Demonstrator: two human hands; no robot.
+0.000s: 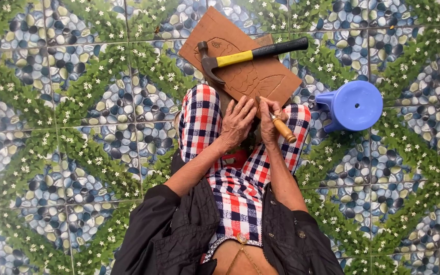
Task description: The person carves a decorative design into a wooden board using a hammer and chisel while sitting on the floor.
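A wooden board (240,58) carved with a fish outline is resting across the person's knees, just ahead of both hands. The right hand (271,119) is gripping a wooden-handled chisel (280,126), its fingers closed around it and its tip at the board's near edge. Beside it, the left hand (238,122) is lying flat, fingers spread, pressing on the board. Beyond the hands, a yellow-handled hammer (245,55) is lying on the board. Right of the right hand, a blue plastic stool (352,106) is standing on the patterned tile floor (67,127).

Pebble-and-flower patterned tiled floor (52,127), blue plastic stool (353,106) standing on it
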